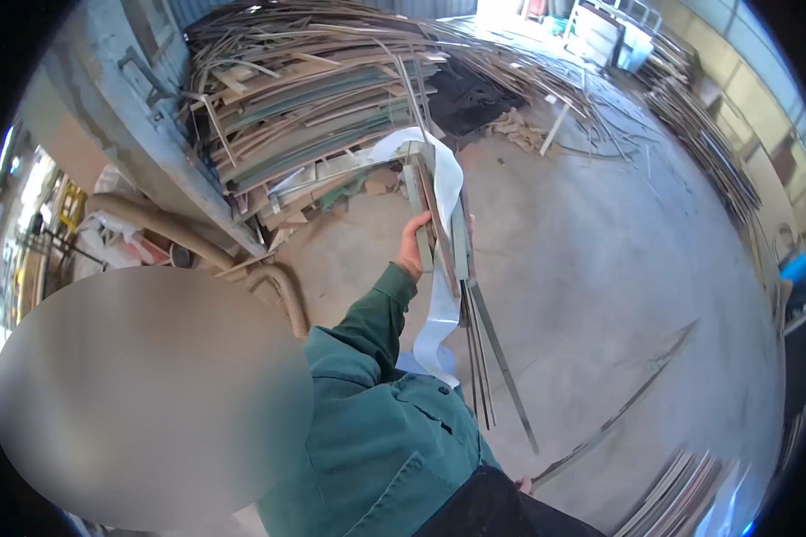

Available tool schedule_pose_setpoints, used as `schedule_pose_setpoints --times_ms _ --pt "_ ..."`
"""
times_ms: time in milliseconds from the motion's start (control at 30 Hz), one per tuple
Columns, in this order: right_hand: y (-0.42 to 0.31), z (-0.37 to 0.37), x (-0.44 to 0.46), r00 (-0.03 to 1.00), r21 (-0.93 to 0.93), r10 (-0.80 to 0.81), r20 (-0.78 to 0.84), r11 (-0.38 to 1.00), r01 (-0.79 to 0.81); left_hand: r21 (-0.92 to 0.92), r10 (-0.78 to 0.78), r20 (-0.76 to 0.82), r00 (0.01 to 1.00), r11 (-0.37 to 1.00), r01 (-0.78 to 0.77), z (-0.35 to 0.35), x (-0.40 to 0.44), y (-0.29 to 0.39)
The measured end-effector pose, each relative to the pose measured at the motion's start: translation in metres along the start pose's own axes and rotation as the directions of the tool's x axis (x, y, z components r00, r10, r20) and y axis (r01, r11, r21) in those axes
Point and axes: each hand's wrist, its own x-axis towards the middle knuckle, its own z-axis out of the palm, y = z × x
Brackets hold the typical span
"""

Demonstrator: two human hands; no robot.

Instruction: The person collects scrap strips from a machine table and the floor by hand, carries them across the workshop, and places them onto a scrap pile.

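In the head view, my left hand [412, 246], at the end of a green sleeve, is closed around a bundle of wooden strips [460, 237]. Some are grey-green, one is brown. Thin dark strips [501, 362] hang below, spreading towards the floor. A white curling band [448, 179] loops over the bundle's top and trails down to the jacket. Low in the picture, only the fingers of my right hand [524, 485] show past the dark trousers. They are at the end of a long thin strip [609, 421] and appear closed on it; the rest is hidden.
A tall pile of wooden strips [322, 98] stands at the back, beside a blue-grey metal frame [143, 107]. More strips [703, 134] lean along the right wall, and a stack [676, 492] lies low right. A hose [282, 291] lies left on the concrete floor [591, 259].
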Motion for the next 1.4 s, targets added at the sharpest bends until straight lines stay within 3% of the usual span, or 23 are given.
schedule_pose_setpoints --times_ms 133,233,267,333,433,500,567,733,767,833,867,900,967,1033,1133,1167,1200,1233,1267,1400 --pt "-0.156 0.036 0.074 0.993 -0.025 0.115 -0.005 0.993 -0.115 0.073 0.139 -0.032 0.990 0.988 -0.136 0.000 0.088 -0.046" --pt "-0.195 0.065 0.169 0.994 -0.044 0.105 -0.022 0.993 -0.105 0.046 0.143 -0.016 0.990 0.989 -0.142 0.002 0.173 -0.069" --pt "-0.217 0.091 0.169 0.998 0.017 0.028 -0.060 1.000 -0.027 0.061 0.162 -0.009 0.987 0.985 -0.161 0.004 0.203 -0.072" --pt "-0.245 0.094 0.217 1.000 -0.347 -0.024 -0.007 0.938 0.020 0.103 0.188 -0.040 0.981 0.978 -0.183 0.007 0.268 -0.095" --pt "-0.285 0.089 0.272 0.988 -0.064 0.058 -0.142 0.996 -0.068 0.222 0.206 -0.015 0.978 0.955 -0.198 0.039 0.367 -0.143" --pt "-0.308 0.085 0.305 0.991 -0.155 0.023 -0.133 0.987 -0.043 0.230 0.147 0.054 0.988 0.961 -0.155 0.070 0.421 -0.169" --pt "-0.328 0.089 0.347 0.991 -0.114 0.022 -0.135 0.993 -0.038 0.081 0.024 0.095 0.995 0.996 -0.032 0.096 0.481 -0.202" --pt "-0.403 0.098 0.490 0.994 -0.055 -0.054 -0.096 0.997 0.049 0.053 0.021 0.199 0.980 0.998 -0.032 0.116 0.637 -0.286" --pt "-0.469 0.112 0.486 0.991 -0.057 0.064 -0.120 0.996 -0.071 0.023 0.038 0.141 0.989 0.999 -0.041 0.122 0.658 -0.306" --pt "-0.508 0.109 0.542 0.997 -0.069 0.014 -0.073 0.997 -0.019 0.045 0.032 0.026 0.999 0.998 -0.033 0.108 0.711 -0.324" --pt "-0.529 0.114 0.573 0.999 -0.089 -0.040 -0.019 0.995 0.038 0.252 0.192 -0.081 0.978 0.953 -0.166 0.118 0.733 -0.336" --pt "-0.551 0.122 0.600 0.999 -0.081 -0.038 -0.023 0.996 0.036 0.254 0.185 -0.076 0.980 0.954 -0.160 0.127 0.760 -0.346" --pt "-0.604 0.130 0.654 0.992 -0.089 -0.098 -0.081 0.992 0.090 0.202 0.195 -0.058 0.979 0.963 -0.180 0.128 0.806 -0.369" --pt "-0.660 0.139 0.688 0.995 -0.086 -0.056 -0.086 0.995 0.049 0.164 0.209 -0.057 0.976 0.967 -0.197 0.133 0.848 -0.398" --pt "-0.728 0.148 0.774 0.996 0.023 -0.078 -0.038 0.997 0.079 0.167 0.229 -0.085 0.970 0.963 -0.213 0.143 0.915 -0.443" --pt "-0.745 0.147 0.802 0.995 0.007 -0.097 -0.023 0.995 0.097 0.044 0.128 0.039 0.991 0.991 -0.129 0.143 0.948 -0.454" --pt "-0.757 0.151 0.822 0.995 -0.009 -0.101 -0.010 0.995 0.101 -0.437 -0.093 -0.227 0.969 0.899 -0.016 0.151 0.973 -0.437" --pt "-0.768 0.156 0.837 0.996 -0.010 -0.083 -0.021 0.996 0.083 -0.114 0.080 -0.098 0.992 0.989 -0.091 0.150 1.005 -0.465" --pt "-0.789 0.161 0.859 0.993 -0.026 -0.107 -0.058 0.994 0.105 0.187 0.250 0.036 0.968 0.949 -0.252 0.152 1.038 -0.494" --pt "-0.869 0.174 0.935 0.973 -0.046 -0.161 -0.165 0.987 0.155 0.160 0.200 0.005 0.980 0.967 -0.198 0.174 1.171 -0.555"
